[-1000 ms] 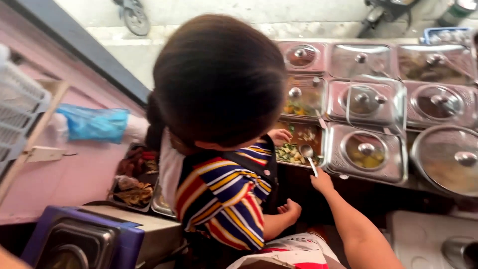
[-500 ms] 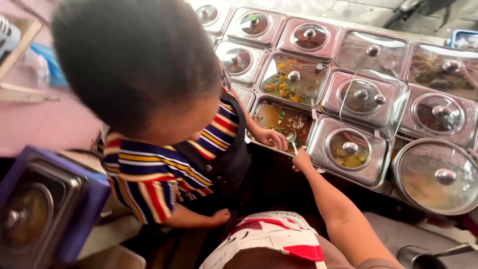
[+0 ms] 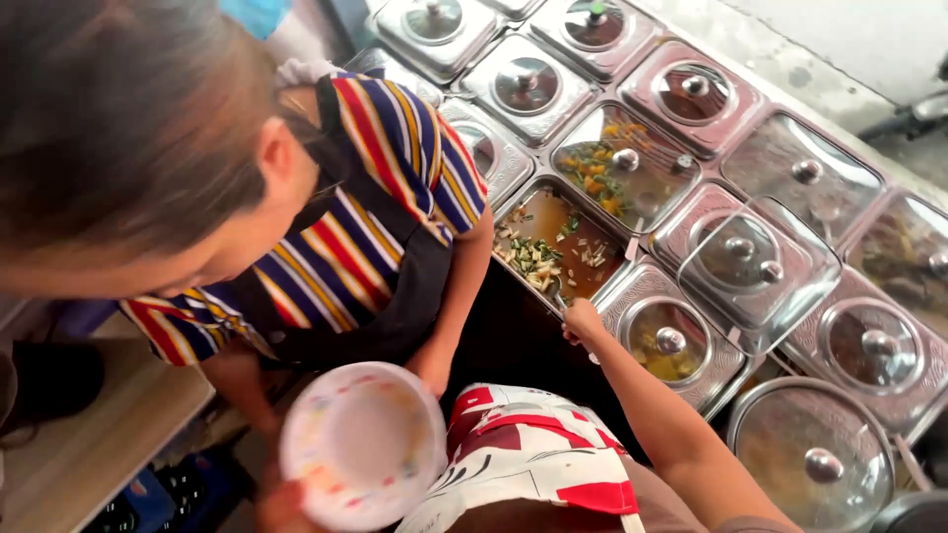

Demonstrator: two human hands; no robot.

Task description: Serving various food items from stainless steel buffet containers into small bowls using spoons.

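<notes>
My right hand (image 3: 583, 321) reaches out over the counter and grips a metal spoon (image 3: 559, 296) dipped into the near edge of an open steel tray (image 3: 513, 202) of brown broth with chopped vegetables. My left hand (image 3: 278, 505) holds a white patterned bowl (image 3: 360, 444) from below at the bottom of the view; the bowl looks empty and hides most of that hand. A person in a striped shirt and dark apron (image 3: 346, 237) stands close on my left, head bent forward, one hand (image 3: 432, 373) hanging near the bowl.
Several steel food trays with glass lids fill the counter, among them a square one (image 3: 671, 341) right beside my right hand and a round pot lid (image 3: 815, 459) at the lower right. A wooden shelf (image 3: 89, 454) lies at the lower left.
The view has swung down and closer. The white bowl has come into sight at the bottom. My right hand stays at the open tray with the spoon.
</notes>
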